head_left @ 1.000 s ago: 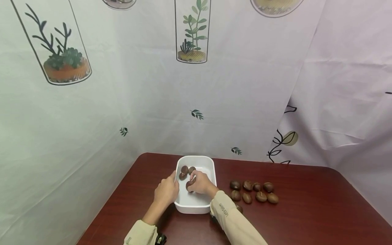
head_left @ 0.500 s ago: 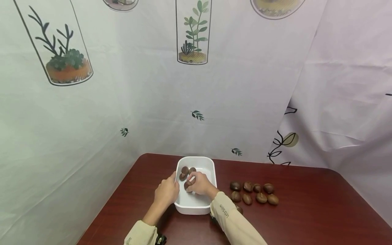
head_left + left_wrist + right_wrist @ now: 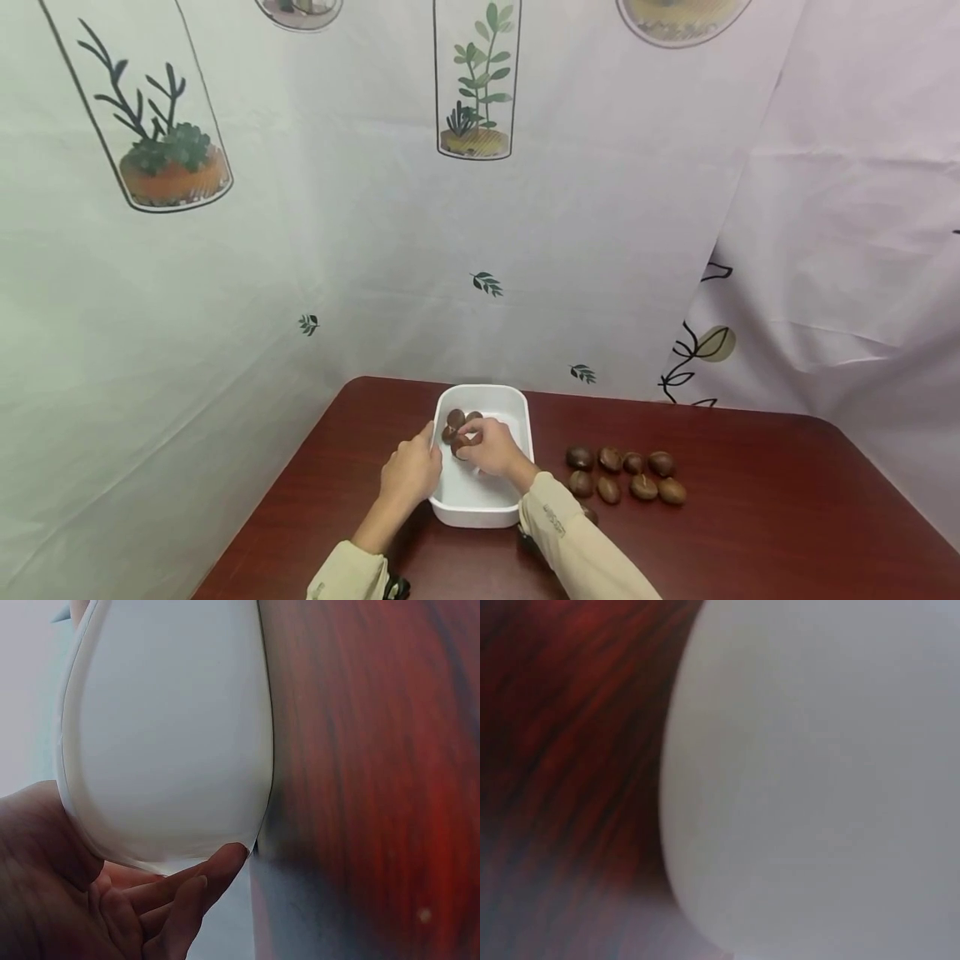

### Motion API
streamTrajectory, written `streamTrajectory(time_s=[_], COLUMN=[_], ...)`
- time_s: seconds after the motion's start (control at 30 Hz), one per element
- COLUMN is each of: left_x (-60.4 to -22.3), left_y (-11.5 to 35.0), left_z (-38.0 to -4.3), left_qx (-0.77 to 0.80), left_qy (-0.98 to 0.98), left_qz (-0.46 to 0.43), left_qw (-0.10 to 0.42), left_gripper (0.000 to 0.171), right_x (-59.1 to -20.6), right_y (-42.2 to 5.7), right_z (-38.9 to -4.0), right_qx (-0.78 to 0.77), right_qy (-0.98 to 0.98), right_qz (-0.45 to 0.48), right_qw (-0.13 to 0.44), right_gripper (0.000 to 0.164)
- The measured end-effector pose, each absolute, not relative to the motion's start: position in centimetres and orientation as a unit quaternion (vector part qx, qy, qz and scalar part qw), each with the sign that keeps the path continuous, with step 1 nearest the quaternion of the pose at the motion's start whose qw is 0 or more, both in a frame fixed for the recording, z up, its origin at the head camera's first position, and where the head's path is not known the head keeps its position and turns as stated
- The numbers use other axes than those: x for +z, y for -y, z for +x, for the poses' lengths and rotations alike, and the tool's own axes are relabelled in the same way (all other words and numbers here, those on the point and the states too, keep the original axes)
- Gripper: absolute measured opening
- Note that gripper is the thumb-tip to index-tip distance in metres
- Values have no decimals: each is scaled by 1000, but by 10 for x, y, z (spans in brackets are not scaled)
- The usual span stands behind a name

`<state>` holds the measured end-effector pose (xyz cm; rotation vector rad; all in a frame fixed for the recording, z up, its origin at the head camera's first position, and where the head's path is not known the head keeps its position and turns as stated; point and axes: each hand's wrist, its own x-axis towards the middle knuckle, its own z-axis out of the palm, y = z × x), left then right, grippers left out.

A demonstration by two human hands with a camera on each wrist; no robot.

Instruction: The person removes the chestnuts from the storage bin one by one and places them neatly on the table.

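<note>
A deep white rectangular tray (image 3: 480, 518) stands on the table. My left hand (image 3: 412, 471) grips its left wall; in the left wrist view the fingers (image 3: 217, 874) bend around the tray's outer wall (image 3: 169, 727). Inside the tray, my right hand (image 3: 491, 447) pinches a glossy brown rounded piece (image 3: 459, 447) between thumb and fingers. Several similar brown pieces (image 3: 456, 417) lie just beyond it in the far left corner, partly hidden by the right hand. A blurred white tray wall (image 3: 795, 780) fills most of the right wrist view.
Right of the tray, several more brown rounded pieces (image 3: 643, 487) lie in two rough rows on the dark red table (image 3: 750, 517). Another brown piece is partly covered by the right sleeve (image 3: 562, 525). A white printed cloth (image 3: 390, 250) hangs behind the table and along its sides.
My right hand has shifted slightly toward the far left of the tray with the brown piece, closer to the others. The left hand keeps its grip on the wall.
</note>
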<state>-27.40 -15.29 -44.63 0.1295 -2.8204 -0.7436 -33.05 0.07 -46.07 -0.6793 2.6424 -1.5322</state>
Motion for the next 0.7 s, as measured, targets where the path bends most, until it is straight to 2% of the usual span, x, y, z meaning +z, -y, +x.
streamTrajectory(time_s=[0.27, 0.7], left_x=[-448, -448], left_y=[150, 153], left_z=[-272, -273], left_qx=[-255, -245], left_qy=[958, 960], left_qz=[39, 41], left_qw=[124, 129], left_gripper=[48, 48], right_x=[-452, -431], right_y=[-8, -37], right_z=[-324, -299], right_qx=[-529, -562], right_qy=[-821, -794], right_qz=[-214, -229], right_qw=[-13, 28], right_gripper=[29, 30])
